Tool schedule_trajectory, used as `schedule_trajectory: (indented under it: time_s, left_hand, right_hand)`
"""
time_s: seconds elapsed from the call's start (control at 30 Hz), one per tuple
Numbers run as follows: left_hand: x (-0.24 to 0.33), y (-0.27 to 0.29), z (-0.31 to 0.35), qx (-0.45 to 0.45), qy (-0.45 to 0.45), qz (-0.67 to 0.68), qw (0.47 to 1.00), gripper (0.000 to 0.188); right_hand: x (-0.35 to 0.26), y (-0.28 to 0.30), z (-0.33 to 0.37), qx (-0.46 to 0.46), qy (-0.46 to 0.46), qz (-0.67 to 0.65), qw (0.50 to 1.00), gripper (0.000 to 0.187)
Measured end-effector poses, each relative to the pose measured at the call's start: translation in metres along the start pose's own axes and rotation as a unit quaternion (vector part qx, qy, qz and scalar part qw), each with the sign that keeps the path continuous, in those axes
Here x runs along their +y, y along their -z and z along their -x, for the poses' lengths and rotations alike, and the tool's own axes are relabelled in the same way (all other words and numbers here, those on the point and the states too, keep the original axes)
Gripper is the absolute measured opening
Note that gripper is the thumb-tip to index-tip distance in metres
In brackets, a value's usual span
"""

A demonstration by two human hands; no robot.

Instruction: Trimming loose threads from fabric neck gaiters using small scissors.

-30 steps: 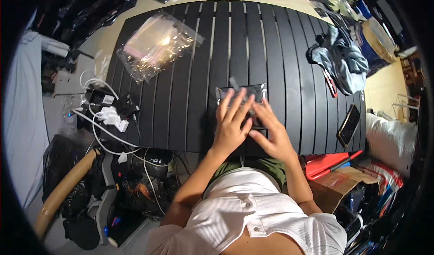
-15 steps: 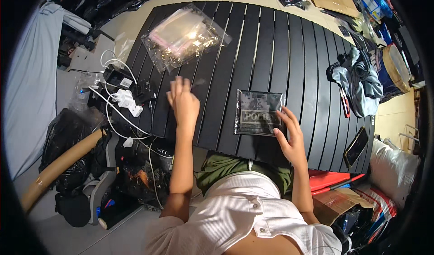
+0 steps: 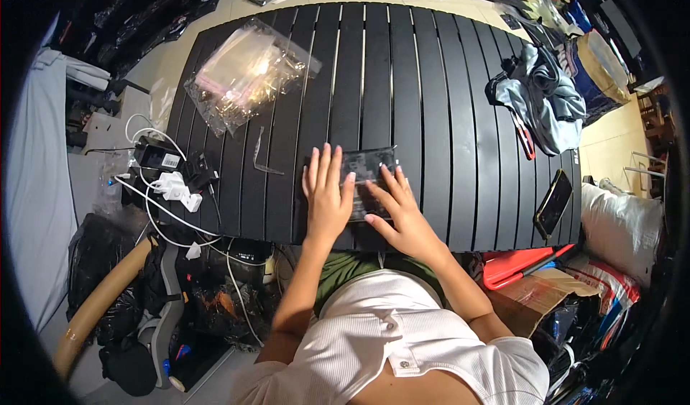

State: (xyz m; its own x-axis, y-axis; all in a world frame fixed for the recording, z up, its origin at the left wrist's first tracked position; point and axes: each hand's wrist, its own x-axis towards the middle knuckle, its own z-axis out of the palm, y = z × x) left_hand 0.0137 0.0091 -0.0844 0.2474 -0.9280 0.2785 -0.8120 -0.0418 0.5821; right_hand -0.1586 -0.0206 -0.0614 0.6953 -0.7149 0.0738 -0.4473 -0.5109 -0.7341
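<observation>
A dark flat square packet (image 3: 366, 164) in a clear plastic sleeve lies on the black slatted table (image 3: 445, 117) near its front edge. My left hand (image 3: 328, 196) rests on the packet's left side, fingers stretched out. From the right, my right hand (image 3: 402, 214) lies over the packet with its fingers spread. Much of the packet is hidden under both hands. A thin clear plastic strip (image 3: 263, 157), bent at an angle, is on the table left of my left hand. Beyond that sits a clear bag (image 3: 244, 71) holding a stack of transparent sleeves.
White cables and chargers (image 3: 172, 187) crowd the table's left edge. A grey cloth bundle (image 3: 543, 99) lies at the right, with a red-handled cutter (image 3: 527, 143) beside it. Nearer is a phone (image 3: 553, 204). A cardboard tube (image 3: 100, 308) leans below left.
My left hand has come from the left onto the packet, and a clear strip now lies where it was. Both hands are together on the packet. The whole view has shifted slightly.
</observation>
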Motion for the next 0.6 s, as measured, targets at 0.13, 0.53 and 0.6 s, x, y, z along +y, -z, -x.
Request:
schedule_trajectory:
  time_s: [0.13,0.53,0.6]
  left_hand:
    - [0.008,0.005,0.011,-0.034,-0.072,-0.051,0.996,0.040]
    - [-0.030,0.047,0.064,-0.017,0.022,-0.151,0.988,0.058]
    - [-0.033,0.057,0.073,0.028,0.136,-0.134,0.981,0.070]
  right_hand:
    - [-0.003,0.000,0.000,0.029,-0.005,-0.058,0.998,0.046]
    - [0.016,0.013,0.007,0.143,-0.065,-0.113,0.981,0.029]
    - [0.017,0.014,0.007,0.150,-0.073,-0.127,0.978,0.027]
